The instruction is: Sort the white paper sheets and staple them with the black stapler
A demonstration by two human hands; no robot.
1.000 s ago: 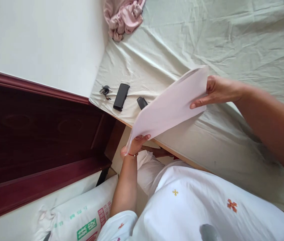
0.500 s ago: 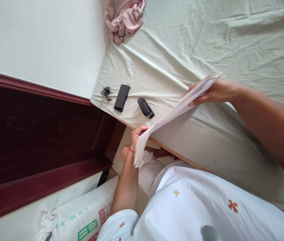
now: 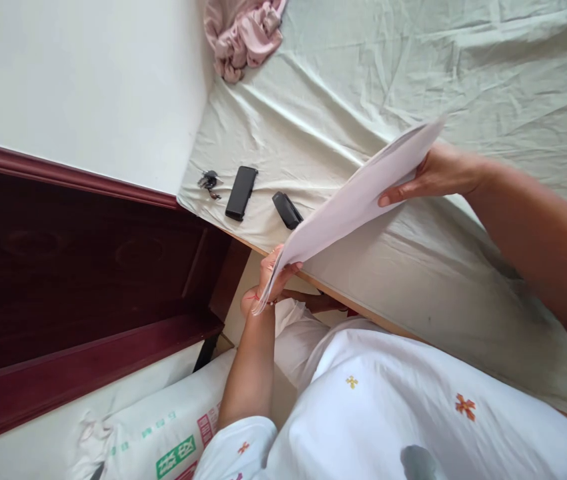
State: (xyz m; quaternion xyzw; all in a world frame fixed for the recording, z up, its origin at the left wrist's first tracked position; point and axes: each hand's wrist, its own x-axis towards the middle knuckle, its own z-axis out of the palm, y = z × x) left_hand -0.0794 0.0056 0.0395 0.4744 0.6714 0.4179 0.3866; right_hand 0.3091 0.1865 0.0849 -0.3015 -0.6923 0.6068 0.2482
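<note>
A stack of white paper sheets (image 3: 348, 200) is held tilted above the edge of the cloth-covered bed. My left hand (image 3: 274, 272) grips its lower left end, with the thumb on the near face and the other fingers partly hidden behind. My right hand (image 3: 426, 177) clasps the other end, thumb on the near face, the remaining fingers out of sight behind the sheets. Just beyond the paper lies a black stapler (image 3: 286, 209), its near end covered by the sheets.
A black rectangular case (image 3: 241, 193) and a bunch of keys (image 3: 209, 180) lie on the pale green sheet (image 3: 413, 80). Crumpled pink cloth (image 3: 248, 40) rests by the wall. At left stands a dark red wooden headboard (image 3: 73, 267), with a white printed sack (image 3: 163, 420) below.
The paper stack has turned so more of its near face shows, and its upper end has risen. It now covers part of the stapler. Both hands keep their hold.
</note>
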